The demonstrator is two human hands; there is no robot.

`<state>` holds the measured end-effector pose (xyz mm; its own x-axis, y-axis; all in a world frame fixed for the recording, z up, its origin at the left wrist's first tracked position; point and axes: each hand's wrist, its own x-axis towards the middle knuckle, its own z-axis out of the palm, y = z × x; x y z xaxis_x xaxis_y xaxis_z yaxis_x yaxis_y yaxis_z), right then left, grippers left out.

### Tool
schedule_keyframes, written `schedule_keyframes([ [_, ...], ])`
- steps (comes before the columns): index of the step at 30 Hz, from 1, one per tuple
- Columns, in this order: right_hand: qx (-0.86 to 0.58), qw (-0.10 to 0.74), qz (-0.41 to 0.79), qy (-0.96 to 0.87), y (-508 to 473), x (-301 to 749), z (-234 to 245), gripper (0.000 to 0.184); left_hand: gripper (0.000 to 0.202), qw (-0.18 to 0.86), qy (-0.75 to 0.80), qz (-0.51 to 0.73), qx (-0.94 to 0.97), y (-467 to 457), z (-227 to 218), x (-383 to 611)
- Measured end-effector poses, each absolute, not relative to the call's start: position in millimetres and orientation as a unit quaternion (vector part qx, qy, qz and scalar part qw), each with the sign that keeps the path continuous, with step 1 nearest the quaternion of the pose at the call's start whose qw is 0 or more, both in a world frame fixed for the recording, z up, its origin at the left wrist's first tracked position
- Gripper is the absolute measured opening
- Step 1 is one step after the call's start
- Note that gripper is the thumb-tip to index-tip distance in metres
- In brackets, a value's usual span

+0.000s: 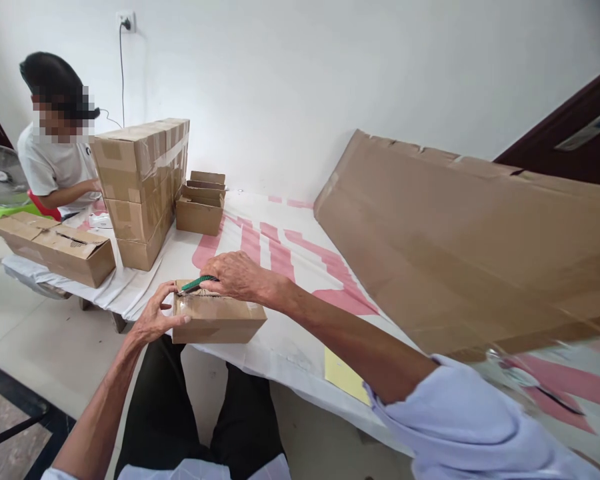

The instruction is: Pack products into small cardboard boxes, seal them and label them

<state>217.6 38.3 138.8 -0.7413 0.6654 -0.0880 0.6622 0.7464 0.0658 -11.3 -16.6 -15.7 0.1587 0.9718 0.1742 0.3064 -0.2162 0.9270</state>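
Note:
A small taped cardboard box (220, 327) sits at the near edge of the table, in front of my knees. My left hand (155, 317) grips its left end, thumb on the front face and fingers over the top corner. In my right hand (237, 275) is a green-handled box cutter (198, 284), held across the top of the box. Its tip touches or nearly touches the top at the left end, close to my left fingertips. A dark, ragged slit runs along the top seam beneath my right hand.
Stacked taped boxes (145, 193) stand at the left, with open boxes (200, 210) beside them. A long box (55, 247) lies at the table's left end, near a seated person (60, 160). A large cardboard sheet (460, 247) leans at the right. Yellow paper (345, 375) lies by the near edge.

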Motion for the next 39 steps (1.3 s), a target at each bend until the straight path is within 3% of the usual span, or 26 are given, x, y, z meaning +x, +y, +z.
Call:
schedule_keyframes([
  [16,0.338,0.047,-0.007,0.94,44,228,144,0.03,0.056,0.378,0.487,0.408,0.674,-21,-10,-13],
  [25,0.351,0.048,-0.007,0.935,52,250,130,0.025,0.077,0.376,0.5,0.411,0.663,-18,-16,-15],
  [39,0.396,0.071,0.0,0.915,68,326,147,0.022,0.07,0.371,0.491,0.402,0.678,-9,-14,-21],
])
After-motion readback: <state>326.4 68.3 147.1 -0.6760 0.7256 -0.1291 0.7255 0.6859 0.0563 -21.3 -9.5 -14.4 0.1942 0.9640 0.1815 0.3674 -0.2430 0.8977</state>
